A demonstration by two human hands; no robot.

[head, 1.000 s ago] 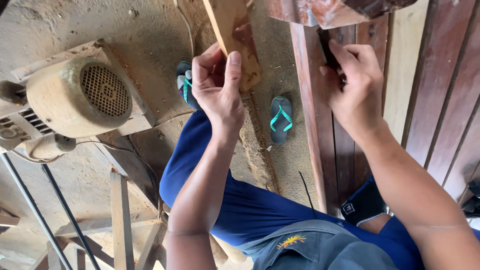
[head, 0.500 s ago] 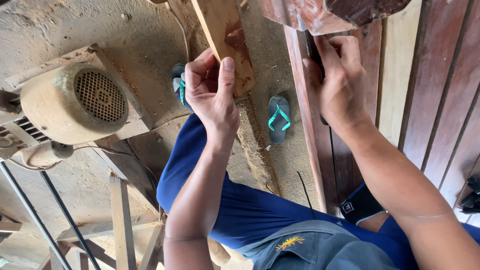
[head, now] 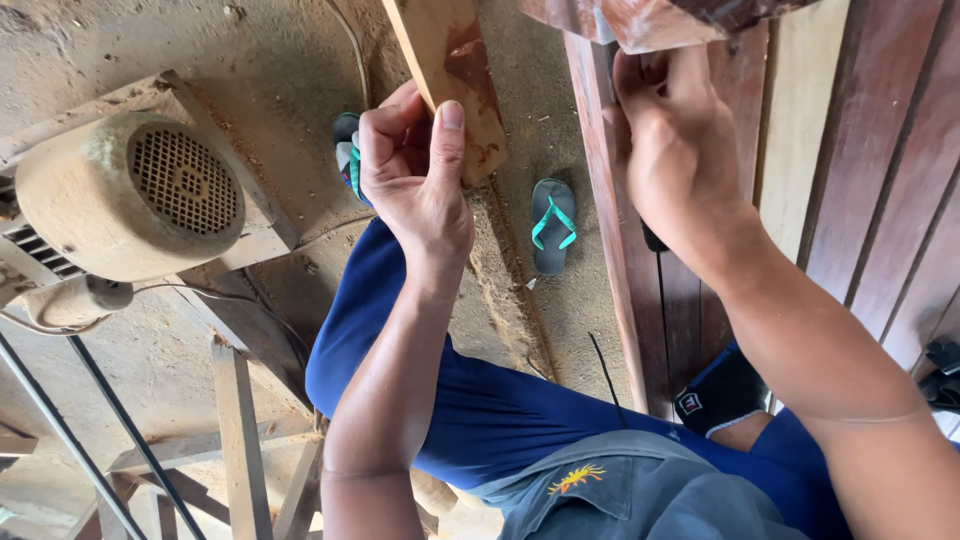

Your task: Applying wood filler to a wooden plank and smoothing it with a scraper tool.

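The plank [head: 450, 75] is pale wood with a reddish-brown stain near its lower end. Its long axis runs from the top edge down and slightly right, ending at the left hand [head: 415, 185], whose grip is clamped on it. The right hand [head: 680, 150] is curled closed against the red board [head: 640, 20] above the sawdusty floor [head: 250, 40].
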